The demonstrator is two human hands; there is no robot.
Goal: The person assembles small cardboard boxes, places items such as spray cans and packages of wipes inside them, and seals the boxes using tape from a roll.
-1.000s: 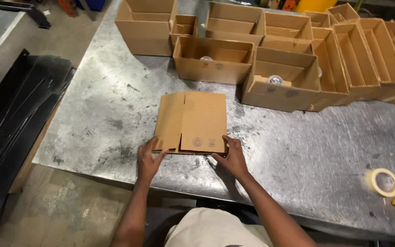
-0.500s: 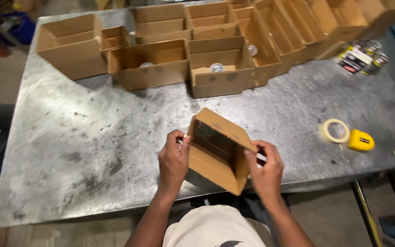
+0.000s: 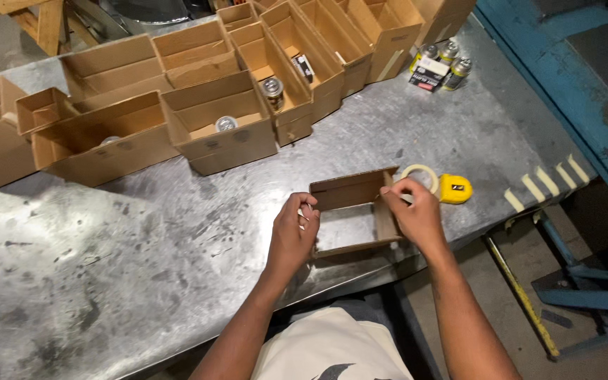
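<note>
Centrally, a small open cardboard box [image 3: 355, 214] stands on the metal table [image 3: 107, 239] near its front edge. Left hand [image 3: 293, 232] pinches the box's nine o'clock wall; right hand [image 3: 416, 211] pinches its three o'clock wall. Tape roll [image 3: 420, 176] and yellow tape measure [image 3: 453, 188] lie at two o'clock; open cartons [image 3: 219, 134] range at eleven.

- A small brown cardboard box [image 3: 355, 211] stands on the metal worktop [image 3: 142, 239] near its front edge, opened into a square sleeve.
- It has no bottom: bare metal shows through its middle.
- Its far wall stands upright, tilted slightly.
- The left hand [image 3: 291, 236] grips its left wall; the right hand [image 3: 416, 214] pinches its right wall at the top corner.
</note>
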